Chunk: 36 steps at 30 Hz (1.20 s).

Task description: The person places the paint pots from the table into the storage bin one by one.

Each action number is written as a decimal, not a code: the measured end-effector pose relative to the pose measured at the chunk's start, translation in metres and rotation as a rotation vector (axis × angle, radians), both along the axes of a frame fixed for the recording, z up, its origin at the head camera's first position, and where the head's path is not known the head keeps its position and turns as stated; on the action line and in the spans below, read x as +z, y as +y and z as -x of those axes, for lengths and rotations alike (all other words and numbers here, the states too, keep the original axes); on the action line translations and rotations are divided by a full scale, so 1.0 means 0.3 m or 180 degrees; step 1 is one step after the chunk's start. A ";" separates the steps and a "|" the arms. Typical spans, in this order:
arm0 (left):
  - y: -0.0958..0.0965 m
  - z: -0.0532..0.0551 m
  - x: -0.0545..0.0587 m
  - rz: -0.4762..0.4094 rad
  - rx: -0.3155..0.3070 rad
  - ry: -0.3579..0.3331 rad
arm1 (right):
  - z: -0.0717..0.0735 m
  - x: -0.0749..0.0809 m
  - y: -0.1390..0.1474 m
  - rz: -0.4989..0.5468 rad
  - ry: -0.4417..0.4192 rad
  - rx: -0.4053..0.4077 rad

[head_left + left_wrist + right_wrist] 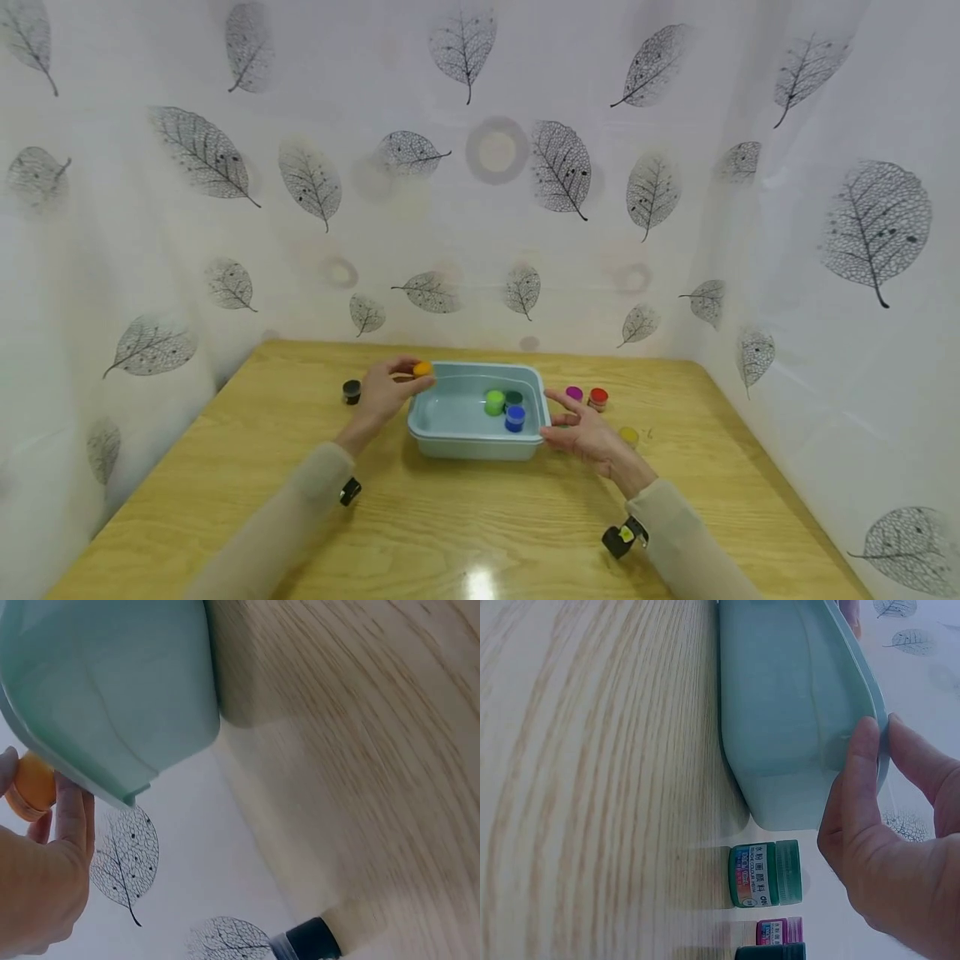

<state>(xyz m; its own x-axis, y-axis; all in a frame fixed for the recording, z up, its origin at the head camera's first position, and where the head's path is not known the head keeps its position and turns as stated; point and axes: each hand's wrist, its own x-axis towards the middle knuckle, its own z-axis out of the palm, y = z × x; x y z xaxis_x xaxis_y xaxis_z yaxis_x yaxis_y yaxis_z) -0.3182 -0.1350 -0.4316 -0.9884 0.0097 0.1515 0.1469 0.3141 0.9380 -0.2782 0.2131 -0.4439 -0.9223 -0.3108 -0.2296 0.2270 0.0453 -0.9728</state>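
My left hand [384, 393] pinches a small orange paint jar [423, 369] at the left rim of a pale blue-green plastic tub [476, 450]. The left wrist view shows that orange jar [34, 784] between thumb and fingers, right at the tub's edge. On the opposite side my right hand [592, 433] grips the tub's right rim, thumb and fingers on either side of it in the right wrist view. Inside the tub stand a light green jar [494, 403], a dark green jar [513, 401] and a blue jar [514, 419], grouped toward the right end.
A black jar [352, 392] stands left of the tub. On the right are a purple jar [573, 393], a red jar [598, 399] and a yellow jar [628, 436], plus a green jar [765, 874] close to the tub. Leaf-printed curtains [480, 225] border the wooden table [450, 517].
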 end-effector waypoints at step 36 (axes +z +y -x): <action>0.187 -0.011 0.025 0.0435 -0.0698 -0.0126 | -0.004 0.006 -0.003 0.0037 -0.0001 0.0020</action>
